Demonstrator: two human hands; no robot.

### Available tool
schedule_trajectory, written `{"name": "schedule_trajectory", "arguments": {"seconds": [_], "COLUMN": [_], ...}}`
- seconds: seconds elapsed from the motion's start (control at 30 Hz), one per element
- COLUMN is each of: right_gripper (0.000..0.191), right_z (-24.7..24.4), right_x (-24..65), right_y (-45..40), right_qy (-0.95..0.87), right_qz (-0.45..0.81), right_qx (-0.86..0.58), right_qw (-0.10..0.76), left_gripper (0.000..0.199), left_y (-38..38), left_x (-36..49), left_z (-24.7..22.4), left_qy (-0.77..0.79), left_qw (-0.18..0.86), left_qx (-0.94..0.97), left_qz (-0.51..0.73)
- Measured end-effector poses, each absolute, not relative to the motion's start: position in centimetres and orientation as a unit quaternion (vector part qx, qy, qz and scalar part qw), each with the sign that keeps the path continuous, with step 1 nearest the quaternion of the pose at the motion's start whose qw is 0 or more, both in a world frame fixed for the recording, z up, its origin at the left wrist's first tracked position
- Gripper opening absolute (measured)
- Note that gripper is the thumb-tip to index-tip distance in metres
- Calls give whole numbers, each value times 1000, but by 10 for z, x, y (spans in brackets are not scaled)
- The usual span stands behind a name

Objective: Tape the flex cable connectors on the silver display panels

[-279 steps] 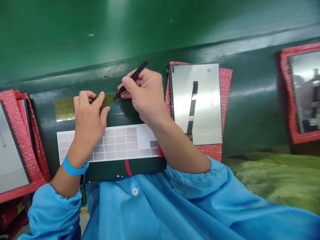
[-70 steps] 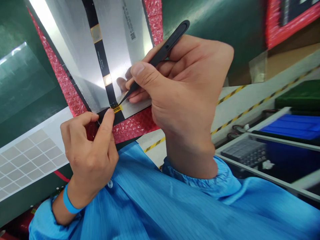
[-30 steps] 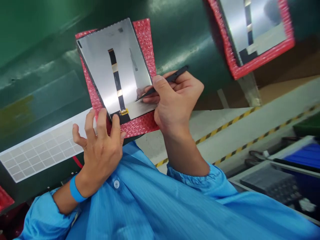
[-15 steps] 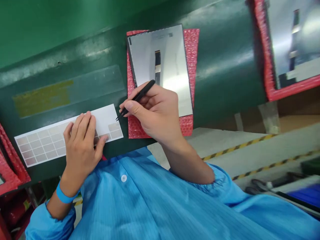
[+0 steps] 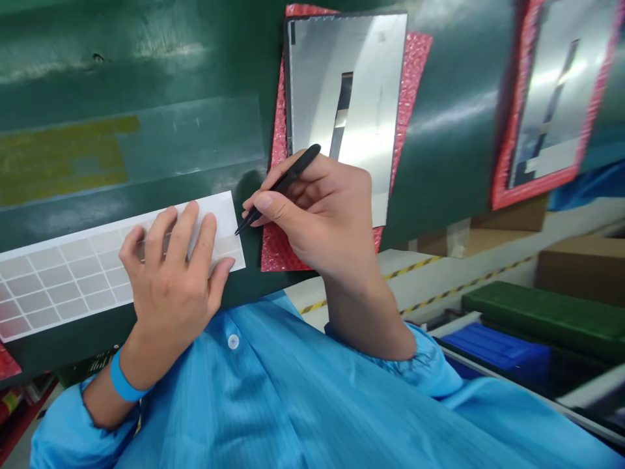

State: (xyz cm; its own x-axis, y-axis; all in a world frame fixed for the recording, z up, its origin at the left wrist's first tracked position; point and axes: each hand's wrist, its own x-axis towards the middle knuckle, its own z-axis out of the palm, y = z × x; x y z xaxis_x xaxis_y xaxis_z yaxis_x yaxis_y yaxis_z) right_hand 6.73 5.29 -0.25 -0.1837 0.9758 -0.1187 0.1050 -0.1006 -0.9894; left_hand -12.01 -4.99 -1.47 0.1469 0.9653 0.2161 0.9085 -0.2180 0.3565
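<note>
A white sheet with rows of pale grey rectangular stickers [image 5: 78, 268] lies on the green work surface. Spread over its right part, my left hand [image 5: 178, 273] rests with the fingers apart. Black tweezers [image 5: 288, 179] are pinched in my right hand [image 5: 327, 215], their tips at the sheet's right edge. Behind my right hand, a silvery display panel [image 5: 374, 111] with a dark flex strip [image 5: 344, 94] lies on red bubble wrap [image 5: 413, 71]; my hand hides its lower left part.
Yellow strips [image 5: 63, 156] on a clear film lie beyond the sheet. A second panel [image 5: 556, 98] on red wrap is at the far right. Below it are cardboard boxes [image 5: 581, 267], a green case [image 5: 541, 319] and a blue bin [image 5: 493, 345].
The view has shifted, with the panels appearing higher and the sheet farther left. My left hand's fingers have spread more, and the tweezers' tips remain near the sheet's right edge.
</note>
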Motion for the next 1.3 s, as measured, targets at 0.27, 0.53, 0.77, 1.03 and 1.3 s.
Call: {"name": "schedule_trajectory", "arguments": {"seconds": [0.27, 0.53, 0.77, 1.03, 1.3], "right_gripper": [34, 36, 34, 35, 39], "right_z": [-4, -9, -4, 6, -4], "right_x": [66, 65, 70, 166, 175], "right_y": [55, 54, 43, 84, 93], "right_qy": [-524, -551, -526, -501, -473], "right_qz": [577, 573, 551, 489, 549], "right_qx": [-503, -465, -426, -502, -543], "right_qw": [373, 389, 489, 508, 425], "left_gripper": [56, 53, 56, 50, 25], "left_y": [-51, -50, -47, -35, -12], "left_x": [-119, -120, -125, -113, -25], "left_z": [-14, -14, -14, 12, -4], "left_qy": [628, 627, 617, 623, 574], "left_qw": [98, 86, 66, 87, 79], "left_qx": [744, 749, 762, 760, 748], "left_qz": [205, 196, 184, 163, 323]}}
